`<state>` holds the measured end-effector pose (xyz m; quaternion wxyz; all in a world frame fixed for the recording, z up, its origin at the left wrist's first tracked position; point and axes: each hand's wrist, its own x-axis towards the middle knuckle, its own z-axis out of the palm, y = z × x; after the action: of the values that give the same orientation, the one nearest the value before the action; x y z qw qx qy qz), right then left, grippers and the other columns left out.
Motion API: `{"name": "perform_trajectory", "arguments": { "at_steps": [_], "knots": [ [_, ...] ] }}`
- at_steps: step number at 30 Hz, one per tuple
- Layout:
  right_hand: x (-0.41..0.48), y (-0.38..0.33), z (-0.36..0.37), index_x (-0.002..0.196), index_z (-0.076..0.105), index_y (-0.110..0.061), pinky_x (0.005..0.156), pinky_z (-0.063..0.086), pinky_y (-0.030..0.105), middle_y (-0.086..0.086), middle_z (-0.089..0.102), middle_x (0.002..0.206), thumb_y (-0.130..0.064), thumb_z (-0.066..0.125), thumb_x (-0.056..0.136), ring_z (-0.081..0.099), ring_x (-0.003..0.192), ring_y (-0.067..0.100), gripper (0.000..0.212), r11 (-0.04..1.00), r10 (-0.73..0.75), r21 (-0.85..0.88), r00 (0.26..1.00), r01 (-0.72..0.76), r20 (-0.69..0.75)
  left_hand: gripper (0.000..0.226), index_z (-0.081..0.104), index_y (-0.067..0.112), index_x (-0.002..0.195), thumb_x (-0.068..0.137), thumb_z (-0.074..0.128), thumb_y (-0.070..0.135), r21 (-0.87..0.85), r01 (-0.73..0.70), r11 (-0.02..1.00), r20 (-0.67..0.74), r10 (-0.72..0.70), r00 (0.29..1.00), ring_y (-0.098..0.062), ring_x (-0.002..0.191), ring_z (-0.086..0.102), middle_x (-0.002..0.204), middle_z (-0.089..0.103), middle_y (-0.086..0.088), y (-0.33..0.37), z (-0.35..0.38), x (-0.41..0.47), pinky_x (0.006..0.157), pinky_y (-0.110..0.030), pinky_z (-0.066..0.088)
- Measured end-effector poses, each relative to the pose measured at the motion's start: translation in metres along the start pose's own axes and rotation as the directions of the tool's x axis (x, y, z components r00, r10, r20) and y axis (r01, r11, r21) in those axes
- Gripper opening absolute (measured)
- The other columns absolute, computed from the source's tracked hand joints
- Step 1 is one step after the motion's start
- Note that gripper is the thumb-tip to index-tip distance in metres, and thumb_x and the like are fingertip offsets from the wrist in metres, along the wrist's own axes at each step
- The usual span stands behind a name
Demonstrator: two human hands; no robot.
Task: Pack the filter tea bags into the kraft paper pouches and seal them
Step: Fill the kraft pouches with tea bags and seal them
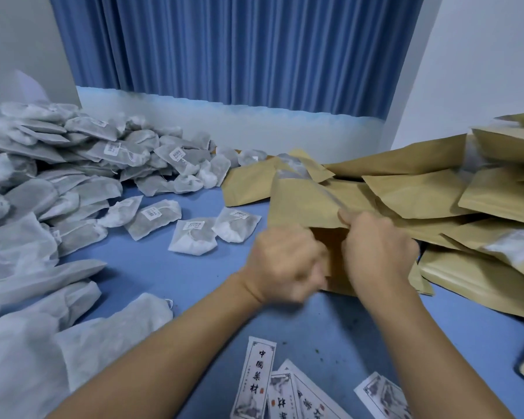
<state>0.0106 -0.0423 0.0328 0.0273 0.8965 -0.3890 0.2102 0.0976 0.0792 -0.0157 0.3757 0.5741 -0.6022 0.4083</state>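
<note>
I hold one kraft paper pouch [303, 204] up off the blue table, tilted, its far end raised. My left hand [285, 261] grips its near edge from the left, fingers curled and blurred. My right hand [375, 249] pinches the same edge from the right, thumb and forefinger on the top strip. A white filter tea bag [291, 167] shows just beyond the pouch's far end; whether it is inside I cannot tell. A big heap of filter tea bags [58, 164] fills the left side, with three loose ones [194, 237] near the middle.
A stack of kraft pouches [436, 192] covers the right side of the blue table [152, 273]. Printed paper labels [257, 379] lie at the near edge. A blue curtain [239, 46] hangs behind, with white walls at both sides.
</note>
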Motion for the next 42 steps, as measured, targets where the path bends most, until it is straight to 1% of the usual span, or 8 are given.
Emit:
{"name": "perform_trajectory", "arguments": {
  "at_steps": [4,9,17,22,26,32,38,42],
  "knots": [
    [0.003,0.005,-0.005,0.119,0.063,-0.041,0.049,0.022,0.025,-0.002,0.035,0.059,-0.013,0.059,0.087,0.038,0.055,0.022,0.043,0.999,0.050,0.022,0.998,-0.049,-0.027,0.016,0.059,0.015,0.094,0.098,0.043,0.017,-0.038,0.471,0.881,-0.218,-0.467,0.857,-0.017,0.078,0.053,0.087,0.060,0.002,-0.049,-0.022,-0.012,0.066,-0.031,0.043],
    [0.006,0.009,-0.008,0.127,0.060,-0.052,0.060,0.035,0.028,0.000,0.051,0.071,-0.021,0.062,0.087,0.057,0.070,0.029,0.051,0.993,0.062,0.104,0.995,-0.054,-0.075,0.038,0.046,0.015,0.135,0.101,0.043,0.030,0.650,0.604,0.460,0.314,-0.887,0.338,-0.033,0.121,0.049,0.130,0.055,-0.012,-0.088,-0.009,-0.048,0.097,-0.042,0.040],
    [0.010,0.018,-0.006,0.127,0.063,-0.046,0.064,0.039,0.031,0.010,0.069,0.091,-0.012,0.057,0.087,0.061,0.078,0.035,0.053,0.978,0.091,0.192,0.995,-0.082,-0.040,0.010,0.060,0.020,0.087,0.095,0.062,0.013,-0.322,0.792,0.520,-0.223,-0.854,0.470,-0.017,0.073,0.055,0.077,0.061,0.007,0.004,-0.009,-0.026,0.067,-0.036,0.047],
    [0.010,0.019,-0.009,0.127,0.064,-0.044,0.064,0.041,0.032,0.013,0.068,0.094,-0.009,0.056,0.084,0.061,0.081,0.037,0.056,0.975,0.057,0.214,0.998,-0.054,-0.007,0.023,0.063,0.007,0.099,0.082,0.060,-0.007,-0.031,0.113,0.993,-0.105,-0.115,0.988,-0.027,0.069,0.051,0.080,0.056,-0.010,0.046,-0.009,-0.017,0.064,-0.030,0.040],
    [0.006,0.012,-0.014,0.123,0.066,-0.045,0.073,0.048,0.035,0.012,0.068,0.105,-0.008,0.056,0.081,0.063,0.095,0.038,0.057,0.964,-0.059,0.260,0.998,0.049,0.029,0.016,0.064,0.006,0.099,0.089,0.055,-0.002,0.117,0.355,0.927,0.409,-0.371,0.834,-0.035,0.092,0.059,0.096,0.061,-0.015,0.042,0.034,0.001,0.073,-0.042,0.046],
    [-0.003,0.007,-0.017,0.119,0.066,-0.042,0.058,0.036,0.030,0.000,0.044,0.075,-0.010,0.055,0.084,0.048,0.072,0.028,0.048,0.982,-0.125,0.148,0.991,0.116,0.054,0.038,0.046,0.018,0.140,0.106,0.045,0.034,0.154,0.706,0.691,0.549,-0.654,0.520,-0.023,0.134,0.039,0.144,0.045,-0.008,-0.016,0.078,0.034,0.110,-0.026,0.021],
    [-0.001,0.007,-0.011,0.126,0.062,-0.045,0.064,0.038,0.031,-0.004,0.035,0.069,-0.010,0.053,0.086,0.055,0.079,0.028,0.054,0.980,-0.105,0.179,0.990,0.087,0.093,0.044,0.045,0.005,0.146,0.105,0.040,0.023,0.244,0.573,0.782,0.625,-0.579,0.523,-0.037,0.133,0.044,0.149,0.045,-0.020,0.009,0.077,0.010,0.113,-0.042,0.033],
    [-0.004,0.006,-0.007,0.125,0.062,-0.037,0.062,0.038,0.032,0.004,0.058,0.083,-0.013,0.050,0.090,0.053,0.077,0.030,0.045,0.985,-0.094,0.150,0.994,0.084,0.057,0.013,0.069,0.007,0.083,0.088,0.058,0.009,0.121,0.269,0.956,0.125,-0.283,0.951,-0.027,0.062,0.060,0.070,0.064,-0.007,0.018,0.037,0.004,0.054,-0.032,0.040]
  ]
}}
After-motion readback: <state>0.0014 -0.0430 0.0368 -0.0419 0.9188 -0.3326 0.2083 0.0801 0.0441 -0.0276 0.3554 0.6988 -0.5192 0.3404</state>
